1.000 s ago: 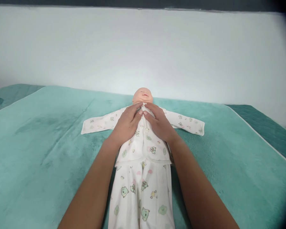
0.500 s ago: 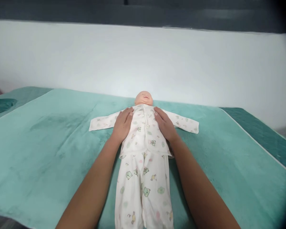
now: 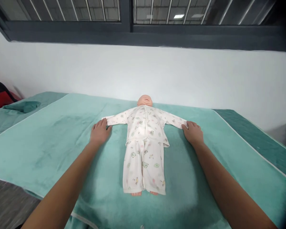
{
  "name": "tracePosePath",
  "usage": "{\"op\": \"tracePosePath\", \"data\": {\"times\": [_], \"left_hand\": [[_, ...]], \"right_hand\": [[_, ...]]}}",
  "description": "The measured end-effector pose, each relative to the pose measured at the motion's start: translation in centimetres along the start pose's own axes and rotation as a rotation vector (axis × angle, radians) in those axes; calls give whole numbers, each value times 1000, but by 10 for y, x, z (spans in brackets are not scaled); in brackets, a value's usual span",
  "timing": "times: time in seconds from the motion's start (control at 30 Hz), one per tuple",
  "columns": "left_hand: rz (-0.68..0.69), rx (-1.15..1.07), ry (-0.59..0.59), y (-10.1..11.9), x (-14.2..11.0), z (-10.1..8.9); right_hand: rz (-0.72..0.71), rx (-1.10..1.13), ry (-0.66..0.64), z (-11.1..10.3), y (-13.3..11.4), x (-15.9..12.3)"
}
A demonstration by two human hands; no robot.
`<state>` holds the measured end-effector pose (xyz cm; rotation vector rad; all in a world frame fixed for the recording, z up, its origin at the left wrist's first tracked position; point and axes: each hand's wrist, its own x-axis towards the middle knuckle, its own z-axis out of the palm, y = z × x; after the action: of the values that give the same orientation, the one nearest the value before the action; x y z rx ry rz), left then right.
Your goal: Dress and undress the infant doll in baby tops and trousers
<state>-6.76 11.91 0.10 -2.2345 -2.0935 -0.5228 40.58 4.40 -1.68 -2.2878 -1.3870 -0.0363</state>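
Note:
A baby doll (image 3: pixel 145 100) lies on its back, arms spread out to both sides. It wears a white buttoned pajama top (image 3: pixel 146 125) and matching pajama pants (image 3: pixel 144 168) with small animal prints; its toes show below the pant legs. My left hand (image 3: pixel 100 131) is closed at the end of the sleeve on the left, fingers over the cuff. On the other side, my right hand (image 3: pixel 193 133) has thumb and index finger at the cuff of the other sleeve. What lies under my fingers is partly hidden.
The doll rests on a green blanket (image 3: pixel 62 152) that covers the bed. Behind it stand a white wall (image 3: pixel 124 70) and a dark window frame (image 3: pixel 85 33) with bars. A red and black object (image 3: pixel 1 98) is at the far left.
Both hands have moved outward from the sides of the doll's chest to the sleeve ends. The view has tilted up and back, showing the window and the doll's toes.

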Motion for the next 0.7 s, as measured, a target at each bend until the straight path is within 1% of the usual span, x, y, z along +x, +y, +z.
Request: {"op": "tracePosePath", "data": {"times": [0.1, 0.23, 0.37, 0.43, 0.5, 0.57, 0.6, 0.63, 0.67, 0.7], "left_hand": [[-21, -9, 22, 0, 4, 0], [-65, -56, 40, 0, 11, 2], [-89, -75, 44, -3, 16, 3], [-97, -81, 50, -3, 15, 2], [-120, -96, 84, -1, 12, 1], [-137, -125, 165, 6, 6, 0], [-140, -153, 221, 11, 2, 0], [-141, -196, 278, 17, -2, 1], [-148, -256, 328, 24, -8, 2], [-165, -332, 360, 31, -13, 5]], "right_hand": [[100, 40, 26, -1, 6, 5], [133, 107, 24, 2, 7, 13], [174, 129, 83, 1, 10, 16], [169, 122, 145, -1, 8, 12], [97, 134, 276, -3, -1, 4], [-39, 223, 373, -5, -19, -8], [-102, 299, 372, -5, -31, -16], [-136, 394, 319, -4, -44, -24], [-128, 489, 243, -2, -57, -32], [-85, 580, 147, 1, -70, -39]]}}
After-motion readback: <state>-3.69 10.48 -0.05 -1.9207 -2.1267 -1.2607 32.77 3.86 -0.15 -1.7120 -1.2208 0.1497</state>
